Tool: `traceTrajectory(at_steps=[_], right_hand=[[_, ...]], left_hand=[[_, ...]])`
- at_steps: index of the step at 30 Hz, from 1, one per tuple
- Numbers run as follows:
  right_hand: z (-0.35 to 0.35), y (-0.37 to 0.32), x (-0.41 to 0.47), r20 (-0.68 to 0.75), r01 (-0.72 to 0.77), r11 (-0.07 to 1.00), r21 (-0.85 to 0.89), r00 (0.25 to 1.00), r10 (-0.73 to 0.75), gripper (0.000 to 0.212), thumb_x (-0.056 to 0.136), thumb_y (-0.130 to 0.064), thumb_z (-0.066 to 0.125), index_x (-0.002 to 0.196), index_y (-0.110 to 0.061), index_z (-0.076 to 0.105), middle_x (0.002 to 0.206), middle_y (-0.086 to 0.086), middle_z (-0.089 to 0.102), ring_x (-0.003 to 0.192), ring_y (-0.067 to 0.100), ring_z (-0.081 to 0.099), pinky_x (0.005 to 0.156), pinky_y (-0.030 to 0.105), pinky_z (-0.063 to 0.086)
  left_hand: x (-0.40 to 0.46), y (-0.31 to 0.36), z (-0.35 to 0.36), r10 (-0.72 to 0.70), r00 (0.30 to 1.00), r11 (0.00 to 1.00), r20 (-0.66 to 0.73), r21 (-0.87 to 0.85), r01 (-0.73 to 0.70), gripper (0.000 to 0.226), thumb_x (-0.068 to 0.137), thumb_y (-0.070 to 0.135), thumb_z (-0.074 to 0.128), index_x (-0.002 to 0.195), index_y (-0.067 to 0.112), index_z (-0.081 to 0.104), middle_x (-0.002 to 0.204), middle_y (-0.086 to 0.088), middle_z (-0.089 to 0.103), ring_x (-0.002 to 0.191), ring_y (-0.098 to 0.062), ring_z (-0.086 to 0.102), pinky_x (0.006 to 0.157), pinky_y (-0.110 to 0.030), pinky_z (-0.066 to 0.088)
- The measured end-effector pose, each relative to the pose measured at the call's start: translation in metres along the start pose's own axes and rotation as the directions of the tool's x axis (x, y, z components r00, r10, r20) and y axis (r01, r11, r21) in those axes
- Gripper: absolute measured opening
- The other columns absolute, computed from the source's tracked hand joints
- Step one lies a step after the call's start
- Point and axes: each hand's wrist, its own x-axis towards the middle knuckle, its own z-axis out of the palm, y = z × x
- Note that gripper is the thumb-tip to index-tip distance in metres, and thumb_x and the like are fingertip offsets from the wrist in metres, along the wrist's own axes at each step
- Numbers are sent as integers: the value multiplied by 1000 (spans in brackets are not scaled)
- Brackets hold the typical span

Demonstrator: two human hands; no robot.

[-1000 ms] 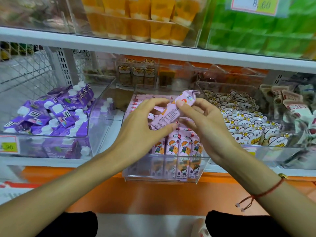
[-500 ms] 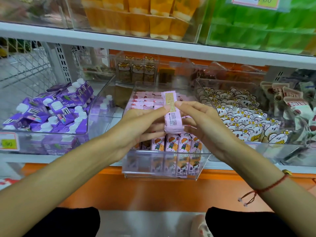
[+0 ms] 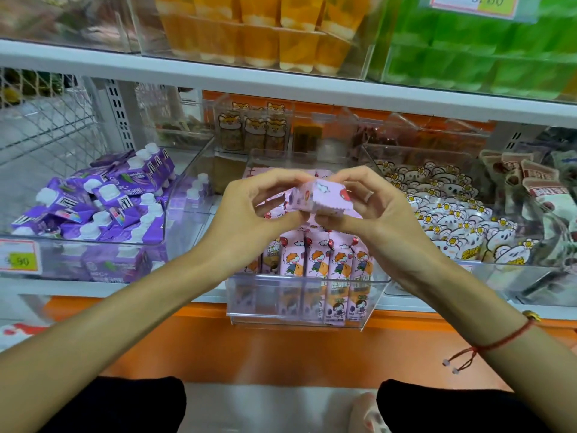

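A pink snack packet with cartoon print hangs between both hands above a clear plastic bin. My left hand pinches its left end with fingers curled. The right end is pinched by my right hand, thumb underneath. The packet lies roughly sideways, its crimped end toward me. Below it, several matching pink packets stand upright in rows inside the bin.
A bin of purple drink pouches sits left, a bin of white cartoon packets right. The white upper shelf carries orange and green goods overhead. An orange panel runs below the shelf edge.
The packet has been turned from upright to sideways between my hands. Both hands keep hold of it above the bin and have risen slightly.
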Motion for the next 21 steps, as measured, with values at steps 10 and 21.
traceTrajectory(at_steps=[10,21], right_hand=[[0,-1,-3,1,25,995,-93,1000,-25,47,66,-15,80,106,-36,66,110,-11,70,114,7,59,100,37,44],[10,-6,-5,-86,2,989,-146,996,-15,32,82,-15,70,114,-20,64,103,-8,72,92,7,68,76,16,52]], left_hand=[[0,-3,0,-63,998,997,-25,-55,62,40,77,2,75,112,16,65,112,4,70,107,-4,65,95,-18,49],[5,0,-2,-184,972,941,-145,-313,131,78,67,29,77,134,33,38,131,12,55,114,-1,60,92,-22,52]])
